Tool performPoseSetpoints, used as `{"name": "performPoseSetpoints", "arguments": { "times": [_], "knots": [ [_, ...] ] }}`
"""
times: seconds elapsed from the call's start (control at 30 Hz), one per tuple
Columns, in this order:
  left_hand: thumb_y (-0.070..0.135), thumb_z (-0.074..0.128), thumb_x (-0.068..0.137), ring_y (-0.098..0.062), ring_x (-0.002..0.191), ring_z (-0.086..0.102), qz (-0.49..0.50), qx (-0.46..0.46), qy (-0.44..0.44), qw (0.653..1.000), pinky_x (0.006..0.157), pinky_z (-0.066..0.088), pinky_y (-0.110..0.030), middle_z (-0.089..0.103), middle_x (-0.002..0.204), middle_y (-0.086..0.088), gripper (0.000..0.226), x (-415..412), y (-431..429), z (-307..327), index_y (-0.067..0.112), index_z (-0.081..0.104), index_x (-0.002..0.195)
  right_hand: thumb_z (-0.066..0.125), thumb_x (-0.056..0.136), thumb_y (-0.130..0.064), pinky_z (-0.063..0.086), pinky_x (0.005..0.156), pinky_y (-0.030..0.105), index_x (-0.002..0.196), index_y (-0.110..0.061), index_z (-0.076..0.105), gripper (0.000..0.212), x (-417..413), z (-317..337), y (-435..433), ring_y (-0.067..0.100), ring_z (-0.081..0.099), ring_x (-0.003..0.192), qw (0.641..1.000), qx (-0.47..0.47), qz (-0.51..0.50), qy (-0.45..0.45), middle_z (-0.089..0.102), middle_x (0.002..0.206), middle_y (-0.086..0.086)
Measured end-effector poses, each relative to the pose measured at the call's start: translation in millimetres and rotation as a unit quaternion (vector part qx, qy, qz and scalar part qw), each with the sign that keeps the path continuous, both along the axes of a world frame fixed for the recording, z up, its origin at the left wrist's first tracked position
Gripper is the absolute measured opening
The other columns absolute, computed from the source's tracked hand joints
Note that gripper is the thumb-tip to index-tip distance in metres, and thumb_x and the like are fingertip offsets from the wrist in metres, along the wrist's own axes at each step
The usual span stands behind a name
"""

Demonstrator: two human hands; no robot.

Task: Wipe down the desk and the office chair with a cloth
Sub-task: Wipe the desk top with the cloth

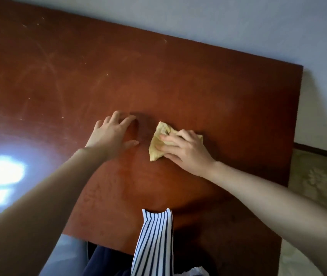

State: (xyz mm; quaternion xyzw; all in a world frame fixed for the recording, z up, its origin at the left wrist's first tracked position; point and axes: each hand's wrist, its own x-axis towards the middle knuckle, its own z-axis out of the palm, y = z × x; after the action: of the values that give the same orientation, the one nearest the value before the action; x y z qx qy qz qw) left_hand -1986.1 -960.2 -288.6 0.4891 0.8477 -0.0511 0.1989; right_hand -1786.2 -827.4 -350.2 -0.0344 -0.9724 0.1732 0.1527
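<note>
Cloth [159, 141] under right hand [186, 149]

wall [238, 22]: pale grey | floor [318, 186]: beige, patterned | skirting [322, 151]: dark | glare [3, 172]: left

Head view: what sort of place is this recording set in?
Probably a home or small office room. A reddish-brown desk stands against a plain pale wall, patterned flooring with a dark skirting board shows at the right, and the right hand grips a yellow cloth on the desk.

Dim and soft throughout — white glare blooms on the worktop [178, 80] at near left; edges bend.
</note>
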Motion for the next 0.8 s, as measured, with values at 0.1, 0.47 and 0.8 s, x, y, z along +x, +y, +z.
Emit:
{"name": "performPoseSetpoints", "arguments": {
  "times": [0.1,0.47,0.8],
  "knots": [
    [0.051,0.068,0.079,-0.033,0.135,0.028,-0.019,0.027,0.003,0.999,0.111,0.025,-0.049,0.019,0.150,-0.011,0.089,-1,16,-3,0.024,0.020,0.150,0.068,0.084,-0.024,0.042,0.076,0.032,0.112,-0.029,0.069,0.029,33,1,-2,0.014,0.044,0.091,0.997,0.027,0.064,-0.032,0.065,0.120,-0.005],
    [0.084,0.058,0.053,-0.030,0.142,-0.025,-0.036,-0.056,-0.016,0.998,0.115,-0.006,-0.050,-0.034,0.151,-0.016,0.144,-46,64,-31,0.014,-0.026,0.146,0.077,0.073,0.001,0.052,0.065,0.045,0.108,-0.012,0.072,0.038,74,16,61,0.030,0.058,0.073,0.956,0.027,-0.290,-0.013,0.068,0.110,0.009],
    [0.096,0.038,0.043,-0.031,0.142,-0.025,-0.078,-0.074,0.039,0.993,0.113,-0.007,-0.055,-0.030,0.152,-0.017,0.149,-61,84,-42,0.008,-0.035,0.139,0.057,0.091,-0.019,0.037,0.088,0.038,0.121,-0.020,0.064,0.032,-63,13,178,0.035,0.046,0.108,0.806,-0.029,-0.591,-0.015,0.058,0.126,0.004]
  ]
}}
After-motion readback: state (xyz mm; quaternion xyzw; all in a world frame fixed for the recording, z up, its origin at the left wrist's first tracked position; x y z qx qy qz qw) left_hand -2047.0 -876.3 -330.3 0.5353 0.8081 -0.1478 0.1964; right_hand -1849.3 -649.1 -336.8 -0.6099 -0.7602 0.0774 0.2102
